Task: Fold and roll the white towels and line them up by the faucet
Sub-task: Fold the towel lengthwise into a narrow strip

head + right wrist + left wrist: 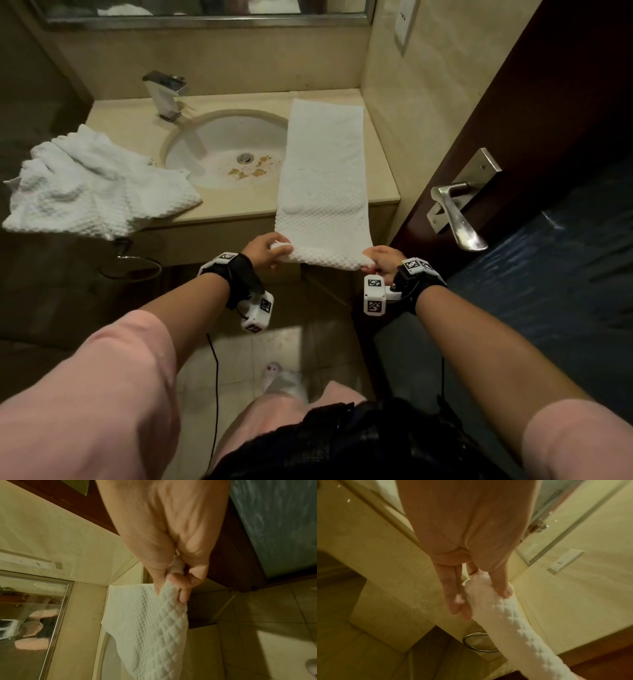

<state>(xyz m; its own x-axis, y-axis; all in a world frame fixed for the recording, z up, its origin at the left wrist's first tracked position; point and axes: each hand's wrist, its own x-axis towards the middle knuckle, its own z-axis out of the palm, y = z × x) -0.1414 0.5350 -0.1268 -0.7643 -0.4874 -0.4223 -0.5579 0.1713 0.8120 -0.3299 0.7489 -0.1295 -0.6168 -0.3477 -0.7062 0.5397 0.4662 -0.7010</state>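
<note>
two grips, left hand (265, 251) and right hand (383, 259), pinching near corners of folded towel (323, 178) laid along bench (219, 209); crumpled towel (92, 185) left of them.

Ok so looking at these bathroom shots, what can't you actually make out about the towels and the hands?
- Folded towel: its layer count; only the top face shows in the head view.
- Crumpled towel: one towel or several; the bunching hides it, and the counter's left part is dark.
- Left hand: fingertips hidden under the towel's near edge; the left wrist view is blurred.
- Right hand: its grip is hidden in the head view; the right wrist view shows it pinching a corner.
</note>
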